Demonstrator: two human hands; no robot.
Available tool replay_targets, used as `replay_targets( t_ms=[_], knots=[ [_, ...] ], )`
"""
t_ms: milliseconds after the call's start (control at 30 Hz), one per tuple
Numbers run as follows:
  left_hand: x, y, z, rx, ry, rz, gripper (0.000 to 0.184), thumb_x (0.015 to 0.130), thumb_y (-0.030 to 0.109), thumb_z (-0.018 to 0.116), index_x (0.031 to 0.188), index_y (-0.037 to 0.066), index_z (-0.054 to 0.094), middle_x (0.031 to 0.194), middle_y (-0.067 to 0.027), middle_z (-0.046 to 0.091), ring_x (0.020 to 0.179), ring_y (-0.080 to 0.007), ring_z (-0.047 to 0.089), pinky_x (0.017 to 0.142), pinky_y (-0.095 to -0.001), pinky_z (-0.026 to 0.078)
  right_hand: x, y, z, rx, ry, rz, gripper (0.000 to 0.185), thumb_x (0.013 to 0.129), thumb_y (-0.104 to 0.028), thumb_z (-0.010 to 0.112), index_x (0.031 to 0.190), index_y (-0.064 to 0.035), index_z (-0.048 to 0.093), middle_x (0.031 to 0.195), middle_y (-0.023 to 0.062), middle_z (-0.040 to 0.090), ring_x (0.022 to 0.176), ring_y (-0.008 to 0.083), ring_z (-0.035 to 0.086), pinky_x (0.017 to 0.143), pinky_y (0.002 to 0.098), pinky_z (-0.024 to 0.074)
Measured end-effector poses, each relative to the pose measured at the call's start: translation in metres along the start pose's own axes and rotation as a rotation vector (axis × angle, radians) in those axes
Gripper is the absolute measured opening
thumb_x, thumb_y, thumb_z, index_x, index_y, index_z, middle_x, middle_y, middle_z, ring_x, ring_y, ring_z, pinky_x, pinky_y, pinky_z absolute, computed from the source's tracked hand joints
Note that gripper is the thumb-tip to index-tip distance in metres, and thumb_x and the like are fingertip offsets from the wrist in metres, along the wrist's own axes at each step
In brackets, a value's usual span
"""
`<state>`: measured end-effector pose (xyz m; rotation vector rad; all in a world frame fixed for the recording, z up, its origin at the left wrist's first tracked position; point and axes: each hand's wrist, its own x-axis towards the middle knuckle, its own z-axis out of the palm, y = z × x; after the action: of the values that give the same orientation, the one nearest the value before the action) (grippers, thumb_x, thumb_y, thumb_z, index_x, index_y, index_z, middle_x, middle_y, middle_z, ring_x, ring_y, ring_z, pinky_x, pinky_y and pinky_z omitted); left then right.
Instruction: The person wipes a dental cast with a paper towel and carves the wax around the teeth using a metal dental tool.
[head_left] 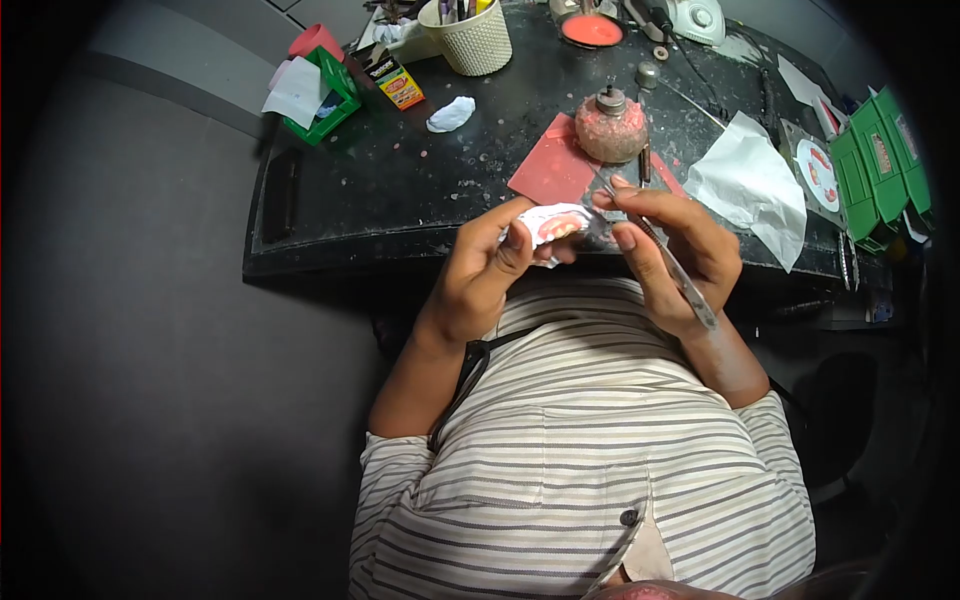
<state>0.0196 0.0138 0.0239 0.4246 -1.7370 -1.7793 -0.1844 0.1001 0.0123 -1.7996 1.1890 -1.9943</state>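
My left hand (478, 272) is closed around a white plaster dental cast (543, 213), held up just in front of the table edge. Pink wax and a row of pale teeth (560, 228) show on its upper face. A slim metal wax carver (688, 288) is pinched in my right hand (700, 245), its handle slanting down past the thumb. The carver's far end lies close to the cast; whether it touches is unclear. Beyond my hands, a sheet of pink wax (548, 168) lies on the table beside a round glass burner (612, 132) spattered with wax.
Crumpled white paper (742, 185) and green drawers (880, 170) stand to the right. Toward the back are a woven cup of pens (472, 45), a small box (397, 84) and a red dish (592, 30). Another white plaster piece (451, 114) and a green bin (338, 98) sit left.
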Motion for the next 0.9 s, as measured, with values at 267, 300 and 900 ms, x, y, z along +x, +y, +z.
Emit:
replay_targets(
  t_ms=[267,300,900],
  knots=[
    [0.0,0.002,-0.014,0.215,-0.039,0.16,0.05,0.094,0.042,0.066,0.091,-0.008,0.062,0.082,-0.0139,0.061,0.071,-0.018,0.06,0.064,-0.0286,0.046,0.013,-0.019,-0.012,-0.056,-0.18,-0.076,0.027,0.084,-0.012,0.083,0.107,0.0014,0.077,0.098,0.0175,0.078,0.094,0.0302,0.078,0.087,0.0377,0.0612],
    [0.0,0.007,-0.009,0.225,0.01,0.131,0.038,0.084,0.031,0.068,0.088,-0.007,0.063,0.081,-0.0138,0.061,0.069,-0.0169,0.058,0.064,-0.0285,0.045,0.014,-0.019,-0.013,-0.036,-0.185,-0.09,0.027,0.085,-0.013,0.082,0.107,0.0014,0.077,0.098,0.0176,0.078,0.094,0.0299,0.078,0.085,0.038,0.0615],
    [-0.003,0.013,-0.006,0.341,0.058,0.144,0.038,0.08,0.031,0.068,0.087,-0.005,0.064,0.08,-0.011,0.063,0.069,-0.012,0.051,0.062,-0.0265,0.037,0.018,-0.019,-0.002,0.006,-0.353,-0.189,0.032,0.089,-0.03,0.074,0.098,0.0002,0.076,0.099,0.0148,0.078,0.103,0.034,0.076,0.091,0.0465,0.0617]
  ],
)
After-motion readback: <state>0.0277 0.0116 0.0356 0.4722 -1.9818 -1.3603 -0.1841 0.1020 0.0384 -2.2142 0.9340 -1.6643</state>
